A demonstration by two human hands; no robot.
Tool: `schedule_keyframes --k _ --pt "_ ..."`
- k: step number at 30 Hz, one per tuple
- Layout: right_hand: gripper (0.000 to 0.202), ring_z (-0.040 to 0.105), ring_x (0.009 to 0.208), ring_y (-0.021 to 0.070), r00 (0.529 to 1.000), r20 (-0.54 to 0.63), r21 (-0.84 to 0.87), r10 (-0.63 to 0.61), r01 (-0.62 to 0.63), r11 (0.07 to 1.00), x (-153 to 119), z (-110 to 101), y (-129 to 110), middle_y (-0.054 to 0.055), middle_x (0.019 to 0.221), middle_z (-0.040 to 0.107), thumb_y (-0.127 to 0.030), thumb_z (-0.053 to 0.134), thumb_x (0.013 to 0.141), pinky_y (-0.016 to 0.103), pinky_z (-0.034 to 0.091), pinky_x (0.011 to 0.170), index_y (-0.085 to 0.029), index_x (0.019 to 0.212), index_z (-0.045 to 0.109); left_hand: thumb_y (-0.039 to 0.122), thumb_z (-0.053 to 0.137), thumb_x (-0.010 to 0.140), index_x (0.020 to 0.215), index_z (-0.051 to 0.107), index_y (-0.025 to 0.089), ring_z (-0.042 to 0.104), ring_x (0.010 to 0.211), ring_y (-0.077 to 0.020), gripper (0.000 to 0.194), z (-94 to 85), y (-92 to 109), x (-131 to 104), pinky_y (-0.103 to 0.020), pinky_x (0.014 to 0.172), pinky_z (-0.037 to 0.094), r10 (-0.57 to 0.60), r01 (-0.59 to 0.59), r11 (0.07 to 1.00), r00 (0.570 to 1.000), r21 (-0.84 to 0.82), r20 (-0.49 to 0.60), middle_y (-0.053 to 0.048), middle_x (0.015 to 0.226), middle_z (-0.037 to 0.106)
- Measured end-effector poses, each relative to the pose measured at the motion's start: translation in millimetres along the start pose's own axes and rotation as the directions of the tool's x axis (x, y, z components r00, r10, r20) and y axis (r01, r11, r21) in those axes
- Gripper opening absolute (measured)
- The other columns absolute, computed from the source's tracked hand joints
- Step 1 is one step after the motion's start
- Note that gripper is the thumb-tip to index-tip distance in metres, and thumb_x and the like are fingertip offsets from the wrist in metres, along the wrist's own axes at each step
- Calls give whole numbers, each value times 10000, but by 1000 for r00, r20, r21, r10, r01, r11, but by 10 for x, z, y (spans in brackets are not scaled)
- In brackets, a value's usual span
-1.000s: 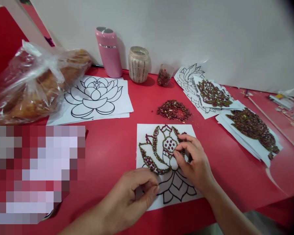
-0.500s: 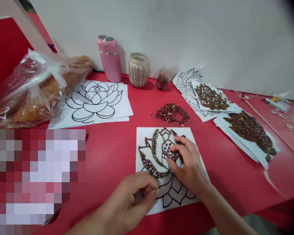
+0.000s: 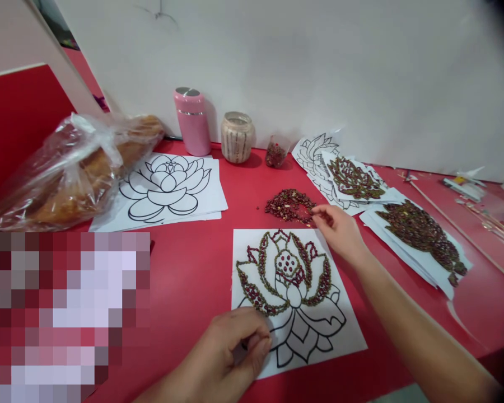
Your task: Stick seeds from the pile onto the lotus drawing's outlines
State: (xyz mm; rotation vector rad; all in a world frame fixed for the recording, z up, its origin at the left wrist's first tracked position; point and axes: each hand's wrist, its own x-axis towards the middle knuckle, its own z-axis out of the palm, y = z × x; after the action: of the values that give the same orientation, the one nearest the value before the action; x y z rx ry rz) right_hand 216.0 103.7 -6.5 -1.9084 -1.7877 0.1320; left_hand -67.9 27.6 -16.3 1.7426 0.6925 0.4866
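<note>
A white sheet (image 3: 353, 330) with a black-line lotus drawing lies on the red table (image 3: 185, 268). Red and green beans follow the outlines of its upper petals; the lower petals are bare lines. My left hand (image 3: 239, 347) rests over the sheet's lower left edge, thumb and index finger pinched together; whatever is between them is too small to name. My right hand (image 3: 338, 226) is at the right edge of a loose pile of dark red beans (image 3: 283, 204), just above the sheet, its fingertips drawn together on something I cannot make out.
Behind stand a pink flask (image 3: 193, 126), a glass jar (image 3: 237, 140) and a small cup of beans (image 3: 276, 152). At left are a plastic bag (image 3: 79, 173) and printed lotus sheets (image 3: 210, 184). Bean-covered pictures (image 3: 420, 235) lie at right. A blurred patch covers the lower left.
My right hand has moved up and right from the drawing to the bean pile, uncovering the right petals. My left hand stays pinched at the sheet. The view has tilted slightly upward.
</note>
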Motion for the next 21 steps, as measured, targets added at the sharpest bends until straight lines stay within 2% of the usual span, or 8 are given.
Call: schedule_keyframes --k 4,8,16,21 --pt "152 530 625 160 1000 11 -67 -20 21 998 333 116 87 43 778 590 -259 502 757 296 411 580 -197 833 619 205 398 854 690 450 186 414 579 -95 173 -9 45 6 -182 515 339 45 -44 999 999 21 -17 15 638 472" --pt "132 513 611 141 995 68 -93 -70 77 993 484 179 35 31 749 560 -250 516 740 278 398 601 -198 789 627 183 380 844 693 454 181 424 576 -91 168 -32 124 38 -171 521 356 90 -89 994 996 60 -28 8 637 480" --pt "102 490 595 145 986 145 -125 -83 101 987 541 286 -101 32 691 548 -234 516 733 274 358 580 -192 649 558 128 375 837 773 503 179 483 613 -95 153 -68 186 1 -168 579 405 115 -122 980 992 159 52 -2 690 516" --pt "128 533 675 184 997 72 -105 -35 43 994 474 219 -101 66 764 590 -246 417 813 291 369 590 -196 732 502 137 357 846 812 536 187 510 634 -114 190 -67 214 -33 -196 602 430 144 -152 962 988 225 49 -18 713 548"
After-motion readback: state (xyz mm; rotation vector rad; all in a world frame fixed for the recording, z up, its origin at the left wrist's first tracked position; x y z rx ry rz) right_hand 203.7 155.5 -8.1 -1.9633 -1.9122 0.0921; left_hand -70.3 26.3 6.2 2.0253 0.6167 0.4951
